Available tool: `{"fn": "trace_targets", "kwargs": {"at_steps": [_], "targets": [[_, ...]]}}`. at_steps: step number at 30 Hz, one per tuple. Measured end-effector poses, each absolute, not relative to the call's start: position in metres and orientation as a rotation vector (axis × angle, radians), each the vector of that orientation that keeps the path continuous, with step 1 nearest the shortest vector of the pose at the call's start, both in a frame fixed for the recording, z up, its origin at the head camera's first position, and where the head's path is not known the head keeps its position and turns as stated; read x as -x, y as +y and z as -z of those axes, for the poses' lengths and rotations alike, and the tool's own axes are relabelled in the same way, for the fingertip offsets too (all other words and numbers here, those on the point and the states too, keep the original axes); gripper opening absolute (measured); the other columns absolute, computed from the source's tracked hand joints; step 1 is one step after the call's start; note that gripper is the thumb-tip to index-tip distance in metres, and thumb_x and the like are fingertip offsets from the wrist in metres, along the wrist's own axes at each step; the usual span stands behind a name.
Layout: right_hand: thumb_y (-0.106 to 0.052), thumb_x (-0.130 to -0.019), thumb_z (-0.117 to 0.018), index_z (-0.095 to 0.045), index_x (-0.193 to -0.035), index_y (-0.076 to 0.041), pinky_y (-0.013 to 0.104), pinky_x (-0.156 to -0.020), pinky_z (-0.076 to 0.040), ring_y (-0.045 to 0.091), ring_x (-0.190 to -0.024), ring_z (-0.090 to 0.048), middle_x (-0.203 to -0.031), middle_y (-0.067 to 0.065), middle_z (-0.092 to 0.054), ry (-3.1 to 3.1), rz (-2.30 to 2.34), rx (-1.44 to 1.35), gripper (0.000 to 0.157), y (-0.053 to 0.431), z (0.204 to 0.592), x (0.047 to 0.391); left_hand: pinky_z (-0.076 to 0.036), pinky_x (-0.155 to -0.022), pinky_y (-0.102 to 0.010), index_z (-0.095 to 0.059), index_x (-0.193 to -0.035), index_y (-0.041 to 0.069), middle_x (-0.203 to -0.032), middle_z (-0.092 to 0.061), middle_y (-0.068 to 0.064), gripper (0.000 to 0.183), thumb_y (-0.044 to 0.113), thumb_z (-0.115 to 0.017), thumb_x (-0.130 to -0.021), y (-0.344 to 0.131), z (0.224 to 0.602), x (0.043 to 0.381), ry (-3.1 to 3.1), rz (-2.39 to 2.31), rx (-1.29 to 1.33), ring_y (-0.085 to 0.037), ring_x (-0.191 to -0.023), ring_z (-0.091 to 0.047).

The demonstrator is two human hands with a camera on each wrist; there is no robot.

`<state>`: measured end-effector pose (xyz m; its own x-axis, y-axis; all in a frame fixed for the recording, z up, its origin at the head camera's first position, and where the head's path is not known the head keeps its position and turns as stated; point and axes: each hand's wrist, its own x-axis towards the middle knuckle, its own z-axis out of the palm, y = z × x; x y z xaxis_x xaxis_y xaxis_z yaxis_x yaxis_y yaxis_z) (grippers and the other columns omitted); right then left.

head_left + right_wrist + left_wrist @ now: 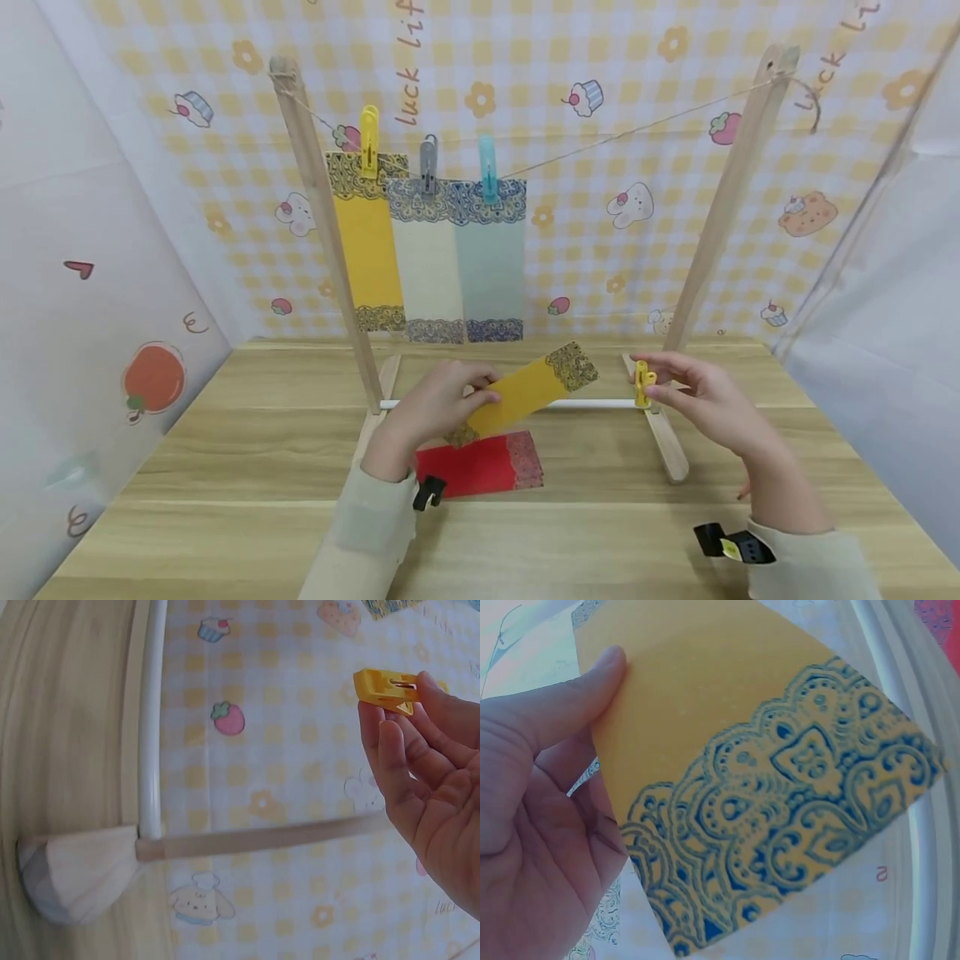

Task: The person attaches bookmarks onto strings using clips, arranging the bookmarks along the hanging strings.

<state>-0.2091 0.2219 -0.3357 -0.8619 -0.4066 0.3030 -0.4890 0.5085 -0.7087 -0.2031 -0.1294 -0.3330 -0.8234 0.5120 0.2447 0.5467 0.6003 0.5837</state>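
Between thumb and fingers my left hand (450,400) pinches a yellow paper card (521,393) by its long edge; dark lace patterns band both its ends. The left wrist view shows the thumb flat on the face of the card (705,712). My right hand (708,396) pinches a yellow clothespin (643,385) near the foot of the right post; in the right wrist view the clothespin (386,688) sits at the fingertips. A red card (480,465) with a patterned end lies on the table below the left hand, partly covered by the left arm.
Twine (637,129) runs between two wooden posts (318,208). From it hang a yellow card (367,250), a cream card (426,267) and a pale green card (491,267), held by yellow, grey and turquoise clothespins (488,171). A white rod (592,403) joins the posts' feet.
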Motion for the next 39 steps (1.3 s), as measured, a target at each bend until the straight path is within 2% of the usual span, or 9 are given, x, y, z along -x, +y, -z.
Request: {"fn": "trace_targets", "kwargs": {"at_steps": [3, 5, 6, 12, 17, 24, 30, 33, 39], "targets": [[-0.009, -0.098, -0.061, -0.058, -0.136, -0.006, 0.02, -0.069, -0.052, -0.001, -0.092, -0.062, -0.115, -0.025, -0.063, -2.574, -1.286, -0.83, 0.038, 0.214, 0.332, 0.211, -0.058, -0.085, -0.029, -0.073, -0.108, 0.006, -0.104, -0.076, -0.006, 0.019, 0.012, -0.071, -0.091, -0.129, 0.332, 0.205, -2.723, 1.043, 0.911, -0.018, -0.096, -0.072], [-0.009, -0.099, -0.059, -0.057, -0.137, -0.006, 0.019, -0.068, -0.05, -0.001, -0.092, -0.06, -0.119, -0.031, -0.058, -2.529, -1.296, -0.842, 0.038, 0.208, 0.329, 0.213, -0.058, -0.083, -0.027, -0.073, -0.107, 0.006, -0.102, -0.076, -0.006, 0.018, 0.012, -0.071, -0.091, -0.129, 0.332, 0.206, -2.697, 1.04, 0.899, -0.018, -0.094, -0.072], [-0.009, -0.1, -0.058, -0.056, -0.138, -0.006, 0.017, -0.072, -0.051, -0.003, -0.098, -0.06, -0.122, -0.032, -0.056, -2.509, -1.311, -0.841, 0.038, 0.205, 0.327, 0.214, -0.058, -0.082, -0.026, -0.073, -0.106, 0.005, -0.101, -0.076, -0.006, 0.017, 0.012, -0.071, -0.091, -0.128, 0.332, 0.206, -2.679, 1.041, 0.898, -0.017, -0.093, -0.072], [0.0, -0.099, -0.055, -0.054, -0.137, 0.001, 0.011, -0.083, -0.051, -0.003, -0.104, -0.061, -0.12, -0.02, -0.063, -2.287, -1.559, -0.853, 0.038, 0.187, 0.311, 0.219, -0.054, -0.069, -0.021, -0.072, -0.109, 0.005, -0.097, -0.076, -0.007, 0.017, 0.01, -0.069, -0.093, -0.125, 0.331, 0.208, -2.547, 1.061, 0.911, -0.012, -0.079, -0.067], [0.005, -0.098, -0.054, -0.055, -0.135, 0.004, 0.014, -0.081, -0.053, 0.002, -0.1, -0.068, -0.111, -0.009, -0.07, -2.086, -1.77, -0.898, 0.037, 0.176, 0.294, 0.224, -0.045, -0.054, -0.02, -0.072, -0.115, 0.004, -0.097, -0.077, -0.008, 0.023, 0.01, -0.068, -0.093, -0.122, 0.328, 0.209, -2.448, 1.092, 0.882, -0.007, -0.062, -0.051], [0.005, -0.098, -0.053, -0.056, -0.132, 0.003, 0.019, -0.069, -0.044, 0.007, -0.09, -0.064, -0.102, -0.004, -0.073, -1.955, -1.832, -0.88, 0.034, 0.163, 0.268, 0.227, -0.039, -0.05, -0.019, -0.075, -0.105, 0.004, -0.092, -0.076, -0.007, 0.016, 0.008, -0.071, -0.091, -0.118, 0.324, 0.212, -2.345, 1.112, 0.909, -0.006, -0.057, -0.044], [0.008, -0.097, -0.053, -0.06, -0.128, 0.001, 0.019, -0.06, -0.04, 0.01, -0.083, -0.065, -0.099, 0.002, -0.073, -1.832, -1.835, -0.921, 0.032, 0.155, 0.247, 0.232, -0.033, -0.045, -0.019, -0.075, -0.103, 0.003, -0.095, -0.077, -0.009, 0.015, 0.009, -0.072, -0.089, -0.112, 0.318, 0.214, -2.3, 1.136, 0.89, -0.003, -0.048, -0.036], [0.008, -0.096, -0.055, -0.061, -0.125, 0.001, 0.019, -0.058, -0.038, 0.01, -0.081, -0.065, -0.096, 0.004, -0.071, -1.784, -1.844, -0.941, 0.03, 0.15, 0.236, 0.233, -0.032, -0.045, -0.02, -0.075, -0.104, 0.003, -0.097, -0.077, -0.01, 0.016, 0.009, -0.072, -0.089, -0.109, 0.313, 0.214, -2.285, 1.146, 0.888, -0.005, -0.05, -0.038], [0.012, -0.093, -0.057, -0.064, -0.118, -0.001, 0.017, -0.066, -0.047, 0.012, -0.085, -0.066, -0.094, 0.002, -0.072, -1.712, -1.865, -0.913, 0.029, 0.138, 0.216, 0.234, -0.041, -0.053, -0.02, -0.074, -0.106, 0.0, -0.097, -0.077, -0.012, 0.017, 0.007, -0.071, -0.09, -0.107, 0.305, 0.217, -2.232, 1.137, 0.882, -0.011, -0.062, -0.054]]}}
